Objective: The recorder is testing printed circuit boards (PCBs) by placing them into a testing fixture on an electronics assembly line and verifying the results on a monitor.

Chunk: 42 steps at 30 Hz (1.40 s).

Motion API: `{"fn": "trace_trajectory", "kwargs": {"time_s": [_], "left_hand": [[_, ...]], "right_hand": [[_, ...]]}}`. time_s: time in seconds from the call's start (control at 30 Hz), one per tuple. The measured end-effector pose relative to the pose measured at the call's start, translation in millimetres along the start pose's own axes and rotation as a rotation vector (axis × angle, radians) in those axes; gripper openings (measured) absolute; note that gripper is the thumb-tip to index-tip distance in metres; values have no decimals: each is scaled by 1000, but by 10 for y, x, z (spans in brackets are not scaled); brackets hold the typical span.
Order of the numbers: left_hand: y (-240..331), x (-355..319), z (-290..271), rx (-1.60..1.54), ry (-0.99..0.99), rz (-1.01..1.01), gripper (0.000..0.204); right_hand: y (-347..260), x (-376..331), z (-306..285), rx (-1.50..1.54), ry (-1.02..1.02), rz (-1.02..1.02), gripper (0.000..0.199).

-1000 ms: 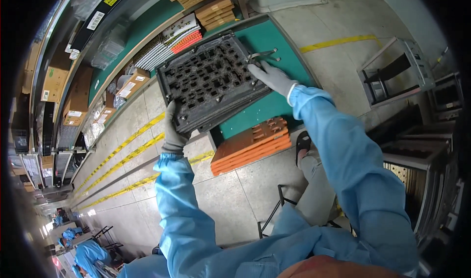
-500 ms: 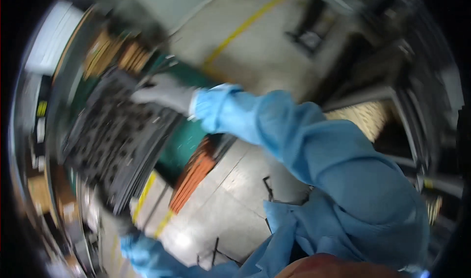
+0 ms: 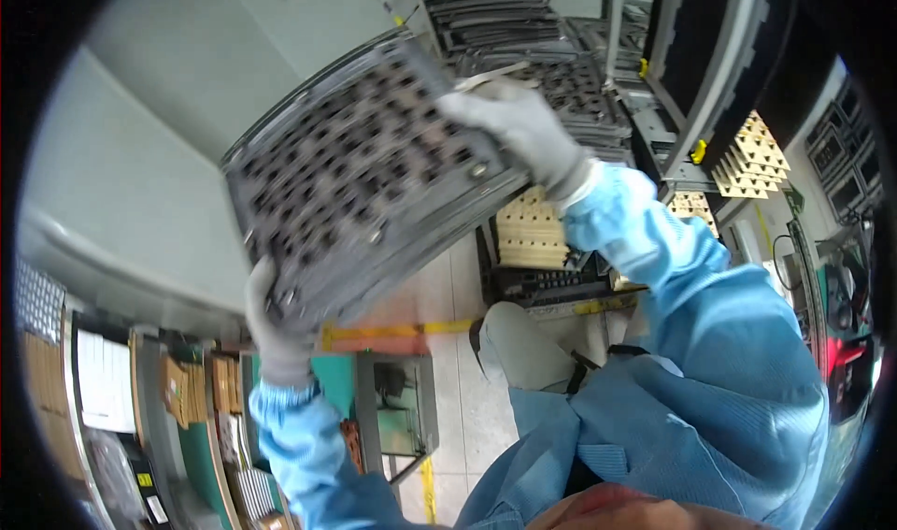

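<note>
A stack of dark grey trays with rows of holes is held up, tilted, in front of me. My left hand, in a pale grey glove, is closed around its lower left corner. At the right end, my right hand, gloved alike, grips the edge with its thumb on top; the fingers beneath are hidden. A thin pale stick-like thing shows beside my right hand, too blurred to name. Beyond the right hand lie similar dark trays in a stack.
More dark trays are piled at the back. Cream trays with holes lie below my right wrist, others farther right by a metal frame. A grey wall is at left, shelves with cartons at lower left.
The tray stack has come up off the green surface and is now held in both hands. My view has turned from the shelves toward the piled trays and metal frame.
</note>
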<state>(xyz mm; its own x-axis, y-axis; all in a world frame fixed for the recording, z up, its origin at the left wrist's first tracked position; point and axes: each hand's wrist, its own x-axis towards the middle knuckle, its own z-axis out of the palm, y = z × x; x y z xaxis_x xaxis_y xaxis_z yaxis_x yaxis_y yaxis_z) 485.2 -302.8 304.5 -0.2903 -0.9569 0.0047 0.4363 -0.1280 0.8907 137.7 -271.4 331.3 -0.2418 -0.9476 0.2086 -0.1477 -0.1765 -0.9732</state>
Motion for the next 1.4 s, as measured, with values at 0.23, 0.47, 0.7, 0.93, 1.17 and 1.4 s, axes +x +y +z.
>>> {"fn": "trace_trajectory", "kwargs": {"time_s": [0.23, 0.47, 0.7, 0.93, 1.17, 1.4], "left_hand": [[-609, 1678, 1452, 334, -470, -82, 33], [-648, 2085, 1844, 726, -613, 136, 32], [-821, 1048, 1313, 360, -482, 865, 39], [-1432, -111, 1085, 1, -608, 307, 48], [-1768, -1029, 1720, 733, -928, 26, 51], [-2009, -1330, 2523, 389, -1000, -360, 38]], "right_hand": [[-60, 86, -1457, 244, 352, 5, 38], [436, 315, -1957, -311, 338, 153, 67], [10, -522, -1556, -478, 333, -65, 111], [-537, -2250, -1244, 683, 498, -379, 60], [18, -3596, -1591, -203, 801, 156, 62], [216, -4478, -1784, -691, 1213, 172, 78]]}}
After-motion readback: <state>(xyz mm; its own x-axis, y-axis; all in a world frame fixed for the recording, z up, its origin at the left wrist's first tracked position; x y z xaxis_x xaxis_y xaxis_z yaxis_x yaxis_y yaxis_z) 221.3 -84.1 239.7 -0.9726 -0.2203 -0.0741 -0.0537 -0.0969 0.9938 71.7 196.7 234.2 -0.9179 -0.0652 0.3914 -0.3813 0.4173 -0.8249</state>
